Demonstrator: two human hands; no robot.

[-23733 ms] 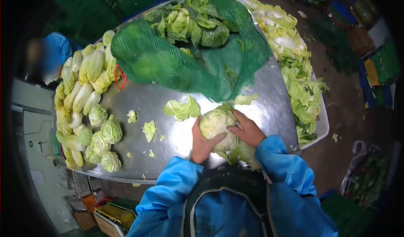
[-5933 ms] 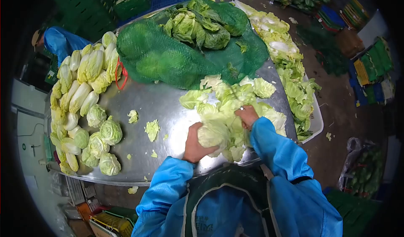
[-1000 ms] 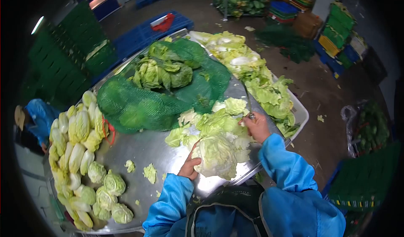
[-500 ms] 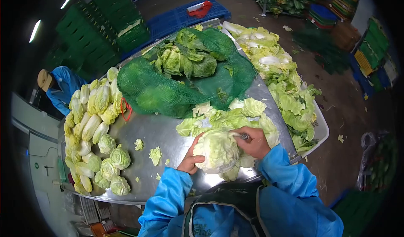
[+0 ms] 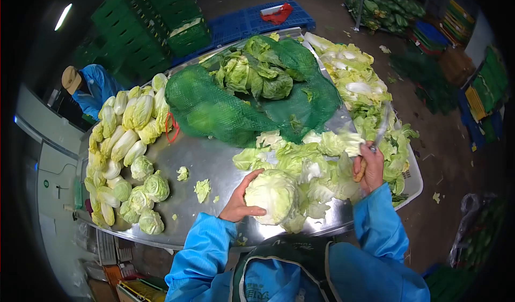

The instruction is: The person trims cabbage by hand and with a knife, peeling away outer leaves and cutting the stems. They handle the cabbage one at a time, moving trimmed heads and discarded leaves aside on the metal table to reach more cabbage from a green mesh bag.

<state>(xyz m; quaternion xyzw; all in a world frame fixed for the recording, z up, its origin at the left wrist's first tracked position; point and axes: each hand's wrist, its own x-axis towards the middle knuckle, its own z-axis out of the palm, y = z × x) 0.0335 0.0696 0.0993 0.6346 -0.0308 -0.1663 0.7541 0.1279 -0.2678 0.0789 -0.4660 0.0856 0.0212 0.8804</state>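
Observation:
Near the front edge of the metal table [image 5: 214,157], my left hand [image 5: 240,201] holds a pale green cabbage head [image 5: 272,196] from its left side, thumb across the front. To the right, my right hand [image 5: 370,168] is wrapped round the handle of a knife [image 5: 382,126], whose blade points up and away. A pale leaf [image 5: 343,142] is beside that hand, partly blurred; whether the fingers pinch it is unclear. Loose cabbage leaves [image 5: 292,159] lie behind and right of the head. Behind them, a green mesh bag [image 5: 214,111] lies open around leafy cabbages [image 5: 255,74].
Napa cabbages [image 5: 126,143] and trimmed round cabbages [image 5: 142,200] are piled at the left. A white crate [image 5: 413,181] heaped with leaves [image 5: 365,82] borders the table's right side. A person in blue [image 5: 94,87] is at the far left, near green crates [image 5: 129,28].
My right hand has moved right, away from the cabbage head, and the knife blade now shows. A leaf has come off the head. The view has shifted slightly.

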